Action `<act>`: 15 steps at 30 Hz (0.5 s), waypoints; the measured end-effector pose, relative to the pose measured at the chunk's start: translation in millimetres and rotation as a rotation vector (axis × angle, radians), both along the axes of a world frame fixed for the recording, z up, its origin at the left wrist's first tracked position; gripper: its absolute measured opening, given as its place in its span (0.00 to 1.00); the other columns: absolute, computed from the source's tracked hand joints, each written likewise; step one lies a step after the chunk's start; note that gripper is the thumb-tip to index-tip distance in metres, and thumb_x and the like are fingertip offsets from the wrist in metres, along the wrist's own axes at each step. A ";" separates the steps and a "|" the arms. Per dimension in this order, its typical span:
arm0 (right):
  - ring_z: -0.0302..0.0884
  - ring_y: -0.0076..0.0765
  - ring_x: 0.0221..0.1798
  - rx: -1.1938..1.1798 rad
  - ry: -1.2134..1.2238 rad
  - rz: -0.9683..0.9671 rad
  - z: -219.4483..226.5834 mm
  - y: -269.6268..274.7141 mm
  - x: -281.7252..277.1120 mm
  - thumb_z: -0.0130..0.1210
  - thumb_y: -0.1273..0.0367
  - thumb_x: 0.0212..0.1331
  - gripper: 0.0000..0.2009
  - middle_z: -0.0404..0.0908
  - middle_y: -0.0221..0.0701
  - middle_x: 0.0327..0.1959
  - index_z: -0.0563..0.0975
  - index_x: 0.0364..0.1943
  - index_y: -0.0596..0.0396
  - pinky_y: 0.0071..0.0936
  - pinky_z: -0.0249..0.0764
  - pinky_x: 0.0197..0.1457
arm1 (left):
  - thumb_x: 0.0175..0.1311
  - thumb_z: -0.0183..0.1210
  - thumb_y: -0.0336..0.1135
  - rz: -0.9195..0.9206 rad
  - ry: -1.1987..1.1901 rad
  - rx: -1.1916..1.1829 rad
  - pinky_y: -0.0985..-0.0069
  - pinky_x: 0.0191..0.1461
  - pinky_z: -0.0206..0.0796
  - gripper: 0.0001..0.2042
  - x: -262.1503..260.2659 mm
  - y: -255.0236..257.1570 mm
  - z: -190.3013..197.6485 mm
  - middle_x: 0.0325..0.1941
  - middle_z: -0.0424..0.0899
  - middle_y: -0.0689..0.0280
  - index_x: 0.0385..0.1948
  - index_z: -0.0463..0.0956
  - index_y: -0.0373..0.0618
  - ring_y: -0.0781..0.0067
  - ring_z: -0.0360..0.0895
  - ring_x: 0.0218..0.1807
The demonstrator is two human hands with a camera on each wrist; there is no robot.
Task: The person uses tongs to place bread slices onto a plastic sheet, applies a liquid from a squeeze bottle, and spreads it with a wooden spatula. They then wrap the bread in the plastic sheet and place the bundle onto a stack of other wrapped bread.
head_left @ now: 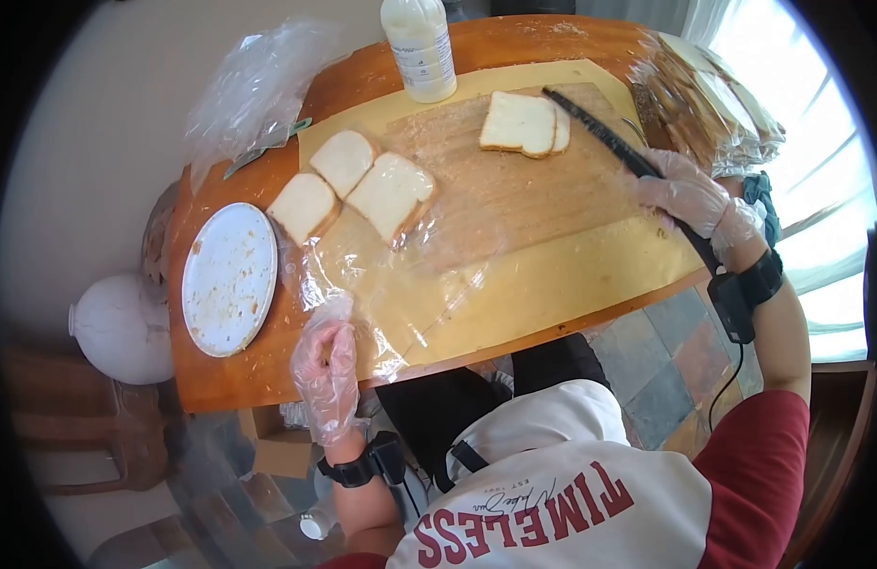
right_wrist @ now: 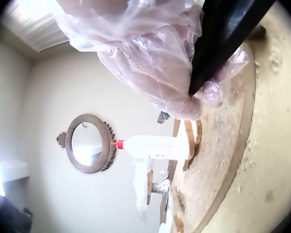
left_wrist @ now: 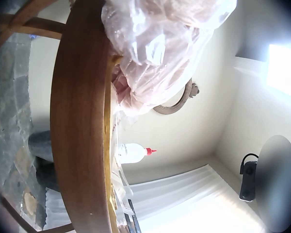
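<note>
My right hand (head_left: 687,194), in a clear plastic glove, grips a long, flat black bar (head_left: 600,131). Its far end reaches beside two stacked bread slices (head_left: 520,123) on the wooden board (head_left: 438,133). At the table's front edge, my gloved left hand (head_left: 328,375) has its fingers curled, pinching the edge of a clear plastic film (head_left: 415,308). The film spreads over the yellow sheet (head_left: 543,294) toward three bread slices (head_left: 345,161) lying close together. In the right wrist view, gloved fingers (right_wrist: 177,99) wrap against the bar.
A white plate (head_left: 230,280) with crumbs stands at the left. Behind the board is a white bottle (head_left: 419,52). Clear plastic bags (head_left: 258,85) lie at the back left, near a knife (head_left: 267,150). Packaged bread (head_left: 713,104) is piled at the back right.
</note>
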State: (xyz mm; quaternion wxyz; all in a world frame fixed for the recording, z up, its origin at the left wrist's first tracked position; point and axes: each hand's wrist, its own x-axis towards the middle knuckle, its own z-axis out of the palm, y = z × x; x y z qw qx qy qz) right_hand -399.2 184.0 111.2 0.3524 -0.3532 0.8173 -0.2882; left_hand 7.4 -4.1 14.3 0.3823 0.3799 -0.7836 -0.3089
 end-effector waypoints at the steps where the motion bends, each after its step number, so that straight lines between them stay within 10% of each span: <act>1: 0.60 0.11 0.14 -0.047 -0.104 -0.050 0.5 -2.0 17.4 0.56 0.62 0.60 0.10 0.69 0.20 0.19 0.73 0.36 0.52 0.12 0.57 0.16 | 0.60 0.59 0.28 -0.002 -0.005 -0.004 0.72 0.49 0.67 0.05 -0.7 0.3 0.8 0.36 0.81 0.57 0.32 0.76 0.35 0.63 0.77 0.40; 15: 0.62 0.14 0.12 0.063 -0.101 -0.044 -8.5 -3.1 17.4 0.55 0.62 0.60 0.10 0.69 0.22 0.17 0.71 0.31 0.52 0.17 0.59 0.15 | 0.59 0.58 0.26 0.012 0.052 -0.038 0.75 0.45 0.66 0.04 -6.8 5.6 6.3 0.32 0.80 0.63 0.31 0.76 0.35 0.71 0.75 0.36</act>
